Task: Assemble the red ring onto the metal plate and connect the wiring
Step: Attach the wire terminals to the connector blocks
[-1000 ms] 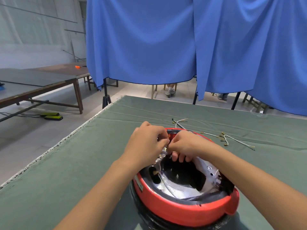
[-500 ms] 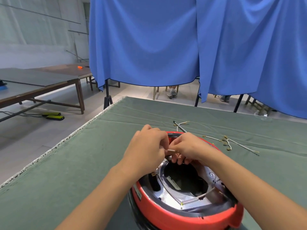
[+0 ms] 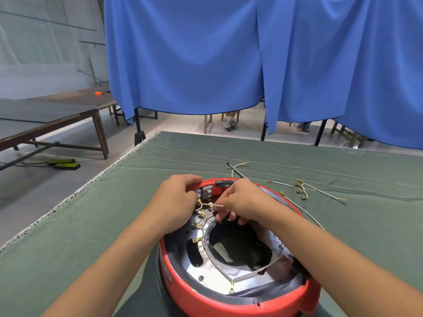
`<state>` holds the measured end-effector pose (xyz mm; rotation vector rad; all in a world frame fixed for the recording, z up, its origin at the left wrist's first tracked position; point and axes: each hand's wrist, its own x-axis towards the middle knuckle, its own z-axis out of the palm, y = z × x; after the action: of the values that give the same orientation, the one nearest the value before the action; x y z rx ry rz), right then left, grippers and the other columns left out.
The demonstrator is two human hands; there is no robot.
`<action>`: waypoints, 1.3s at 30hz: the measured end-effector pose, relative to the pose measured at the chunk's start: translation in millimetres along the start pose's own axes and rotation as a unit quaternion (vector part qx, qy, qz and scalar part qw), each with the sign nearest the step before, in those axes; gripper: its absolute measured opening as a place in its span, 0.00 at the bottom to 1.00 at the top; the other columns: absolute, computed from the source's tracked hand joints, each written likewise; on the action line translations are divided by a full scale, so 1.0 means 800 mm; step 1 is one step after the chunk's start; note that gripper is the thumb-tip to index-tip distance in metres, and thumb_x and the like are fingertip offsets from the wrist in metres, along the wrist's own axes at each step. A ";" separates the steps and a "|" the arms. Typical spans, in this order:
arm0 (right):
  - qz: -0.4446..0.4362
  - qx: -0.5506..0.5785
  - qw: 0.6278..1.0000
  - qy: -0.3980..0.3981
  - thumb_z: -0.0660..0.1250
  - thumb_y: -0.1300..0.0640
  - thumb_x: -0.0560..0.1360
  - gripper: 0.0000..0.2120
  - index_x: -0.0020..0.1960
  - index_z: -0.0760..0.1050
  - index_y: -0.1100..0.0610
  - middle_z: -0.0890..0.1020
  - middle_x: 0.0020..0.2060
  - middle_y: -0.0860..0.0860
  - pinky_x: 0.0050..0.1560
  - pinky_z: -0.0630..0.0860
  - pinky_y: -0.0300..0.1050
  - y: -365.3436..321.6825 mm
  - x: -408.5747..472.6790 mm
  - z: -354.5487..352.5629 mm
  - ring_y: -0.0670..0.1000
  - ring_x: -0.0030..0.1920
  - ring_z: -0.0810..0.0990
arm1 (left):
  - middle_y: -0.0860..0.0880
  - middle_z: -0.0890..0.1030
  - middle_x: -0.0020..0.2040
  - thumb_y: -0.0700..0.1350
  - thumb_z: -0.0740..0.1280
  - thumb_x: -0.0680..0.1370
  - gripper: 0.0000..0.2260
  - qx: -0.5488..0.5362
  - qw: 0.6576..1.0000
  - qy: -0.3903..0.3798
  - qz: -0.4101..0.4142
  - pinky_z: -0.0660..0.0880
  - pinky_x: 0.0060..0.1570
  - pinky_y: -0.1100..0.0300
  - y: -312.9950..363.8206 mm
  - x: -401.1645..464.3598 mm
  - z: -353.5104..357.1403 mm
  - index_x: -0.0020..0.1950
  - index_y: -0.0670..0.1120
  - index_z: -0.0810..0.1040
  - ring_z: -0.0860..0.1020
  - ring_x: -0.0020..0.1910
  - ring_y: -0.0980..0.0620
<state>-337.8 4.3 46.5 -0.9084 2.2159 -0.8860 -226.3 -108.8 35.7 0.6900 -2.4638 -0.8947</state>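
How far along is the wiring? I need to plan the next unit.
Done: the red ring sits around the metal plate, with several wires already on terminals. In hand: the right hand pinches a wire by the terminal block, which the left hand steadies. Left: loose wires on the cloth.

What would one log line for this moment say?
step: wiring | left hand: steadies red ring | right hand: pinches wire | spare wires: on cloth

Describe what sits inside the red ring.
Inside the red ring: the metal plate, its dark central opening and brass-tipped wires. Both hands cover the far part.
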 end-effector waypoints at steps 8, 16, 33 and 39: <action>0.046 0.142 0.988 -0.026 0.63 0.64 0.78 0.08 0.52 0.77 0.67 0.82 0.26 0.52 0.22 0.73 0.36 -0.003 -0.003 0.001 0.48 0.23 0.79 | 0.53 0.82 0.58 0.37 0.64 0.73 0.19 -0.020 1.000 -0.003 0.015 0.72 0.62 0.54 -0.008 0.000 -0.005 0.62 0.48 0.79 0.78 0.57 0.55; 0.062 0.153 0.986 -0.035 0.63 0.64 0.79 0.07 0.53 0.76 0.65 0.82 0.26 0.51 0.23 0.74 0.36 -0.002 0.000 0.003 0.47 0.24 0.80 | 0.53 0.80 0.60 0.36 0.63 0.74 0.20 -0.041 0.999 0.001 0.026 0.69 0.61 0.64 -0.012 -0.004 -0.002 0.65 0.47 0.78 0.76 0.58 0.58; 0.063 0.159 0.985 -0.023 0.63 0.64 0.78 0.04 0.46 0.76 0.63 0.82 0.27 0.52 0.22 0.72 0.35 0.000 0.005 0.005 0.47 0.23 0.79 | 0.53 0.80 0.61 0.37 0.62 0.76 0.19 -0.034 0.999 -0.006 0.030 0.69 0.61 0.63 -0.014 -0.003 -0.001 0.66 0.48 0.77 0.76 0.59 0.57; 0.067 0.191 0.979 -0.022 0.63 0.66 0.78 0.04 0.46 0.75 0.65 0.81 0.26 0.53 0.23 0.74 0.36 -0.002 0.004 0.007 0.48 0.24 0.80 | 0.53 0.79 0.62 0.38 0.62 0.76 0.19 -0.017 0.999 -0.004 0.035 0.68 0.61 0.63 -0.014 -0.003 -0.001 0.66 0.49 0.76 0.75 0.60 0.56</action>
<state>-334.8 -0.9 43.6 -0.5839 1.9481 -1.1628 -220.1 -115.4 27.9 0.5864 -2.4576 -0.9135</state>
